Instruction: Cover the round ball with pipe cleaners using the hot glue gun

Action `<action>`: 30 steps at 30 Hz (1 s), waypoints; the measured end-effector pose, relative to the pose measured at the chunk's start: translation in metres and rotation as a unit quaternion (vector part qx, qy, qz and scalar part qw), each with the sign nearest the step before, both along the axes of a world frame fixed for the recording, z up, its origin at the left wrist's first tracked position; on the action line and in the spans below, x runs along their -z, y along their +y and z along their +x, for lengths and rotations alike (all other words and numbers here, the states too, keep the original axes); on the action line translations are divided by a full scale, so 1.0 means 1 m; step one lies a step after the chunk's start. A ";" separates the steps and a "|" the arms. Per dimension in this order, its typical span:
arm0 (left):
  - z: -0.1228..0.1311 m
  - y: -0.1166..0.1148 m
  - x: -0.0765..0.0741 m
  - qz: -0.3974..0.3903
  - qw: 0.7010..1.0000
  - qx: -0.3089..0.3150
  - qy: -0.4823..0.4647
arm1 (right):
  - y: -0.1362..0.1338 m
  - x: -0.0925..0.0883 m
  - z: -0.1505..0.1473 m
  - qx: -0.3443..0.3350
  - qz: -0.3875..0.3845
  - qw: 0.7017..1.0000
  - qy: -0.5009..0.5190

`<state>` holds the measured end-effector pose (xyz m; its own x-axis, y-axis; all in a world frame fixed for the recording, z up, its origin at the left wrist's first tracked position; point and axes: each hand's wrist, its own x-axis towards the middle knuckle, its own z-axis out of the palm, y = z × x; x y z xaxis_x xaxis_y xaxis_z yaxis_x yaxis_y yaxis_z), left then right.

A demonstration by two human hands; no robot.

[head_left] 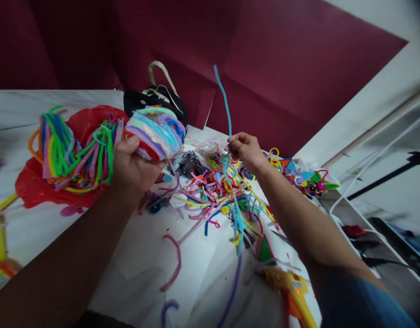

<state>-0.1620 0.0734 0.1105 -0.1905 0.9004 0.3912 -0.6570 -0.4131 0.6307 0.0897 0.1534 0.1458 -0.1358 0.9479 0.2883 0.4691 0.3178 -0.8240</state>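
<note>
My left hand (136, 166) is closed around a rounded bundle (157, 132) covered in rows of pipe cleaners in pastel blue, purple, white and red. Between the fingertips of my right hand (246, 148) is a light blue pipe cleaner (225, 100), its upper end standing up in the air. More light blue pipe cleaners (237, 214) hang or lie just below that hand. Under both hands spreads a tangled heap of coloured pipe cleaner pieces (210, 187) on the white table (144, 259).
Bunches of pipe cleaners (59, 150) lie on a red plastic bag (32, 182) at left. A black bag (134, 100) with a cream handle stands behind. A yellow glue gun (285, 282) with a lit orange light lies front right. Dark red sheeting (264, 59) covers the wall.
</note>
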 end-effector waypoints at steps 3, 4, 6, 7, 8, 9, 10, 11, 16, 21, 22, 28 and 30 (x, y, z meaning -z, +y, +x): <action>-0.002 0.002 0.001 0.016 1.000 -0.006 -0.009 | -0.016 -0.005 0.009 -0.018 -0.025 0.999 0.034; -0.002 0.002 0.001 0.026 1.000 -0.008 -0.011 | -0.022 -0.004 0.012 -0.027 -0.035 0.999 0.031; -0.002 0.004 0.002 0.039 0.999 -0.010 -0.013 | -0.032 0.002 0.018 -0.044 -0.056 0.997 0.005; -0.002 0.005 0.003 0.042 0.999 -0.010 -0.015 | -0.036 0.006 0.020 -0.051 -0.064 0.997 -0.017; -0.001 0.005 0.003 0.041 0.999 -0.008 -0.016 | -0.040 0.012 0.022 -0.056 -0.069 0.995 -0.044; -0.001 0.006 0.003 0.038 0.999 -0.004 -0.016 | -0.044 0.017 0.023 -0.057 -0.070 0.993 -0.076; 0.000 0.006 0.004 0.036 0.999 0.001 -0.015 | -0.047 0.022 0.024 -0.056 -0.065 0.990 -0.110; 0.000 0.006 0.004 0.035 0.999 0.006 -0.013 | -0.050 0.027 0.024 -0.052 -0.056 0.986 -0.146; 0.002 0.006 0.004 0.023 1.000 0.005 -0.011 | -0.067 0.039 0.006 -0.069 -0.010 0.939 -0.336; -0.002 0.008 0.007 0.041 0.999 0.000 -0.014 | -0.070 0.054 -0.016 -0.035 -0.050 0.862 -0.502; -0.003 0.008 0.008 0.044 0.999 0.000 -0.015 | -0.068 0.058 -0.019 -0.019 -0.058 0.849 -0.525; -0.004 0.010 0.010 0.043 0.999 0.003 -0.017 | -0.055 0.067 -0.021 0.022 -0.067 0.815 -0.575; -0.004 0.010 0.011 0.040 0.999 -0.006 -0.025 | -0.055 0.061 -0.019 0.032 -0.046 0.820 -0.569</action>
